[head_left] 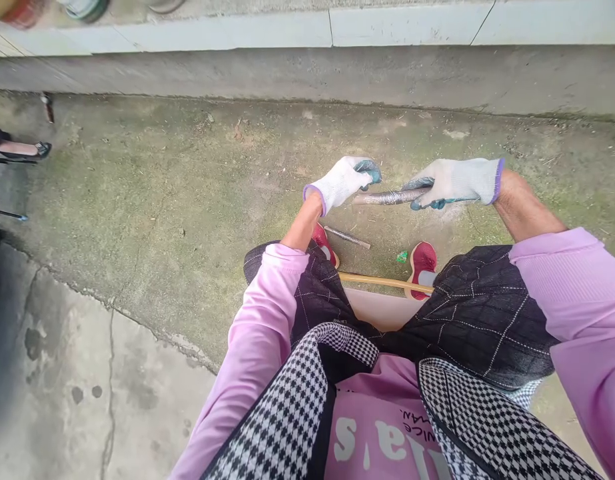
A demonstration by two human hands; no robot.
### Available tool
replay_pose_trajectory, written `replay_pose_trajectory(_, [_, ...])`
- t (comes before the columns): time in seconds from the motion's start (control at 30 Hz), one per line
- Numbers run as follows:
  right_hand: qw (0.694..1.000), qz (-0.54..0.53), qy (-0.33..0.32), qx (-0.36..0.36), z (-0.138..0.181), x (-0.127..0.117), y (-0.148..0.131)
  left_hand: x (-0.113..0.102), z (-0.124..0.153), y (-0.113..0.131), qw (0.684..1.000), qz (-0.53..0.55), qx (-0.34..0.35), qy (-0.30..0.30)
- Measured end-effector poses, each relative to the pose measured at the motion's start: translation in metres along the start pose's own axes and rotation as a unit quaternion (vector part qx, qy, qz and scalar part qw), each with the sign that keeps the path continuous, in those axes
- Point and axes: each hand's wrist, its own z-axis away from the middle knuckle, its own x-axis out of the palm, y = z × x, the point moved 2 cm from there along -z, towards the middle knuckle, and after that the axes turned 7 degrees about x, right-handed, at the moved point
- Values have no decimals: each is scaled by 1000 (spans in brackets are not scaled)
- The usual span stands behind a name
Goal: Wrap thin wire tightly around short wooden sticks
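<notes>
My right hand, in a white glove with blue-green coated fingers, grips a short rod with a shiny silver, wrapped-looking stretch and a dull brownish end pointing left. My left hand, gloved alike, hovers just above and left of that end. Its fingers curl together; whether anything is pinched in them is hidden. On the ground below, between my feet, lies a second thin silvery rod.
I sit with red shoes on mossy concrete. A yellowish bar crosses between my knees. A green scrap lies near one shoe. Ahead runs a tiled ledge with containers. Another person's foot shows at left.
</notes>
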Motion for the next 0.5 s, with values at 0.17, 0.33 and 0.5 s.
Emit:
replay_pose_trajectory(0.17, [984, -173, -21, -36, 11, -4, -7, 7, 1, 9, 992, 118, 13, -51])
replay_pose_trajectory(0.33, [969, -238, 23, -66, 6, -6, -5, 23, -2, 11, 989, 146, -12, -36])
replay_pose_trajectory(0.5, [963, -237, 121, -44, 9, -10, -21, 30, 0, 8, 990, 134, -19, -38])
